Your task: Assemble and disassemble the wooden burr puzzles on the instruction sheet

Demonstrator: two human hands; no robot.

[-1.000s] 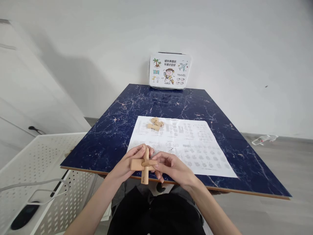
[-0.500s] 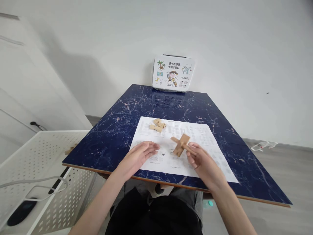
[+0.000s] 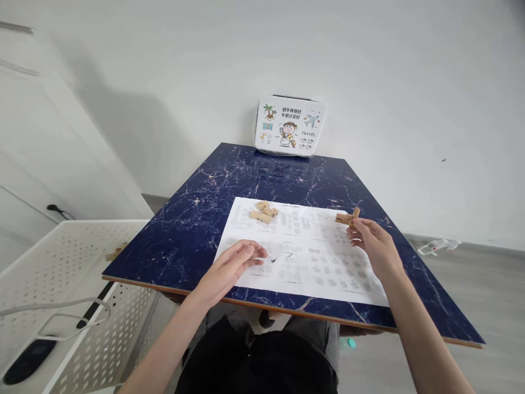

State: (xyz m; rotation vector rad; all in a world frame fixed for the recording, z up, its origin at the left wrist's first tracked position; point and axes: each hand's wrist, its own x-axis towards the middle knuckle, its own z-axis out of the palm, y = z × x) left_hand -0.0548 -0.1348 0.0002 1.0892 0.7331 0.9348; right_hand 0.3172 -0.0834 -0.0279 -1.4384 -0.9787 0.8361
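Observation:
Between the fingers of my right hand (image 3: 373, 241) are joined wooden puzzle pieces (image 3: 348, 218), held at the right edge of a printed paper sheet (image 3: 303, 279). My left hand (image 3: 233, 265) is over the sheet's left side, fingers apart and with nothing in it. Several loose wooden blocks (image 3: 261, 217) lie in a small cluster on the sheet's upper left, beyond my left hand. Small dark marks or specks show on the paper right of my left fingertips; I cannot make out what they are.
The sheet lies on a dark blue marbled table (image 3: 180, 219). A white printed case (image 3: 290, 126) leans against the wall at the back. To the left stands a white perforated basket (image 3: 94, 350), with a cable (image 3: 53, 303) and a black device (image 3: 30, 358). A clear plastic item (image 3: 437, 246) lies on the floor.
My right hand has carried the joined wooden pieces from the sheet's middle to the right and away from me. My left hand has hardly moved.

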